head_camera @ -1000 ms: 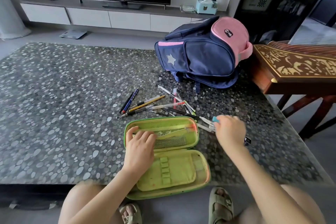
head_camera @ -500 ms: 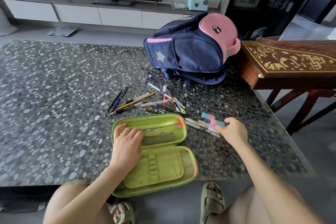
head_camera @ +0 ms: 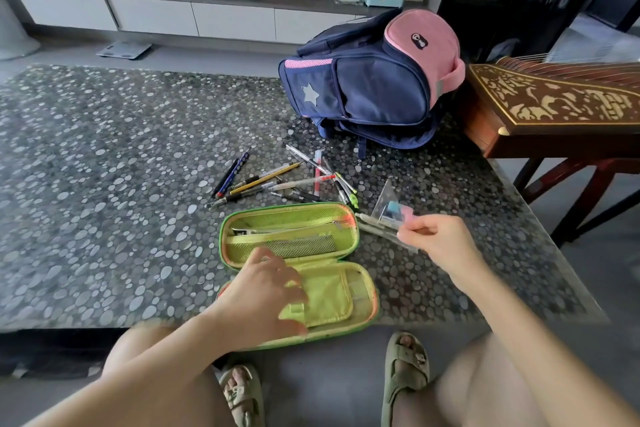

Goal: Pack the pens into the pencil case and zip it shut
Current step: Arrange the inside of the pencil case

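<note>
Pinching right hand (head_camera: 440, 239): white pens (head_camera: 374, 219)
Left hand (head_camera: 263, 291): relaxed fingers resting on open pencil case (head_camera: 287, 218)
Beyond hands: loose pens (head_camera: 265, 178), backpack (head_camera: 367, 80)

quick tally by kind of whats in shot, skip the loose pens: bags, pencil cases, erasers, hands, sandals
backpack: 1
pencil case: 1
eraser: 1
hands: 2, left and right
sandals: 2
total: 7
</note>
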A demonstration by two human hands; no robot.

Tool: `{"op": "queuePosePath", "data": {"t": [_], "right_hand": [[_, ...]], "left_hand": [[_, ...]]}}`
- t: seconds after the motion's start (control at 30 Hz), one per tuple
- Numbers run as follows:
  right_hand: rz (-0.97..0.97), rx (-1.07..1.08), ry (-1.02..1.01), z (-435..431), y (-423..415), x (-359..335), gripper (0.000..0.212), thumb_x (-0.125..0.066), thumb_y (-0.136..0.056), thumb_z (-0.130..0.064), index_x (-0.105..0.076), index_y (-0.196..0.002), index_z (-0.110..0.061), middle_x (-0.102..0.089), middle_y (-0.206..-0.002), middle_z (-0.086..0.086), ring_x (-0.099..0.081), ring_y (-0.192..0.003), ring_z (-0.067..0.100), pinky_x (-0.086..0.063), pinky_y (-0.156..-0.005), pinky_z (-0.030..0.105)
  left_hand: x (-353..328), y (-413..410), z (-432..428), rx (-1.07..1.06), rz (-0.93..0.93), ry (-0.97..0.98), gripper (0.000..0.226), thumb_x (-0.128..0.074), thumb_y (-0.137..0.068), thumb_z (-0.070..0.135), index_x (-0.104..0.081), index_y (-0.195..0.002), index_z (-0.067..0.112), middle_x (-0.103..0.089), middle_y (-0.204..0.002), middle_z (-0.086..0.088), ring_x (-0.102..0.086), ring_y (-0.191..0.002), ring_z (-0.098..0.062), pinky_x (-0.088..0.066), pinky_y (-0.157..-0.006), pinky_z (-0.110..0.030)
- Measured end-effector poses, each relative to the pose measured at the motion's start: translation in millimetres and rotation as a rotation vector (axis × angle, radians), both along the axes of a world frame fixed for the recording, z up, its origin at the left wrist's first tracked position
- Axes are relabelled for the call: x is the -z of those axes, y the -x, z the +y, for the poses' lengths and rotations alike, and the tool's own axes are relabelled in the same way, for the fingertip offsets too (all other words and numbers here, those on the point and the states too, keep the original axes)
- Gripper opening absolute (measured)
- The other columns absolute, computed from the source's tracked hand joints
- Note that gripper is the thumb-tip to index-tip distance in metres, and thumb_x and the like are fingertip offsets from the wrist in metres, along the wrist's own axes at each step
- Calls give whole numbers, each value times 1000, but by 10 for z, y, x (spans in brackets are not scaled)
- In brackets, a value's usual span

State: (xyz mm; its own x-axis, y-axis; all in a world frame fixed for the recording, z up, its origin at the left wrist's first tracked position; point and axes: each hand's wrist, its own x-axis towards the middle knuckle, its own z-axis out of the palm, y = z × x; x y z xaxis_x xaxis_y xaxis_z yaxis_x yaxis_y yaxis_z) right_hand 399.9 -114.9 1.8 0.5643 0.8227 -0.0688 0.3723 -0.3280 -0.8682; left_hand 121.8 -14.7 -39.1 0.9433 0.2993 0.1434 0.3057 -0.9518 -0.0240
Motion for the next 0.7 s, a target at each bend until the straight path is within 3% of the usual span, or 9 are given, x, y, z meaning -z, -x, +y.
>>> {"op": "queuePosePath", "data": {"t": [0.1, 0.23, 0.3, 0.37, 0.47, 0.53, 0.6, 0.7], "right_hand": [[-35, -155, 5, -148, 305, -56, 20, -78, -71, -9, -71, -66, -27, -71, -66, -12, -60, -65, -3, -44, -63, 5], [-38, -290, -24, -279, 575, -47, 16, -78, -71, -9, -73, -71, -24, -71, -66, -14, -58, -61, -4, -42, -61, 6], [-16, -323, -26, -331, 638, -19, 17, -78, -71, -11, -73, -70, -27, -71, -68, -13, -57, -62, -2, -42, -62, 8], [7, -329, -13, -368, 664, 22, 18, -78, -71, -12, -73, -69, -29, -70, -66, -16, -55, -59, -3, -41, -60, 9], [29, -314, -7, -408, 687, 87, 18, -78, -71, -11, -73, -68, -28, -69, -63, -18, -55, -58, -5, -41, -59, 7], [16, -323, -35, -430, 701, 125, 19, -78, -71, -10, -73, -68, -28, -69, -66, -15, -56, -60, -3, -42, -60, 8], [-56, -348, -102, -452, 729, 157, 17, -78, -71, -10, -74, -70, -26, -69, -70, -11, -57, -64, 3, -41, -63, 10], [-450, -407, -271, -425, 799, 246, 8, -78, -71, -16, -74, -75, -21, -66, -70, -11, -56, -68, 9, -45, -65, 19]], "left_hand": [[-15, 31, -54, 61, 142, -142, 47, -44, -68, 71, -67, -86, 36, -70, -93, 10, -64, -77, -16, -29, -85, -38], [-52, 5, -57, 112, 258, -89, 49, -40, -74, 67, -62, -101, 33, -68, -105, 5, -65, -84, -21, -38, -92, -44], [-62, 27, 4, 134, 222, -16, 43, -48, -75, 67, -63, -102, 37, -68, -105, 10, -66, -80, -16, -51, -82, -36], [-66, 48, 57, 148, 208, 22, 41, -57, -70, 65, -64, -101, 40, -69, -102, 13, -67, -73, -11, -53, -74, -28], [-31, 66, 81, 168, 292, -8, 53, -63, -72, 56, -55, -119, 33, -60, -122, 4, -65, -90, -20, -48, -87, -33], [-67, 52, 20, 153, 289, -21, 53, -65, -66, 53, -60, -113, 30, -65, -110, 2, -65, -73, -19, -52, -77, -29], [-111, 58, 7, 98, 189, 79, 42, -59, -67, 45, -63, -105, 26, -70, -92, 6, -62, -57, -15, -53, -65, -23], [-218, 56, 80, -135, -52, 350, 31, -53, -89, 26, -57, -119, 19, -71, -84, 1, -65, -63, -18, -56, -63, -30]]}}
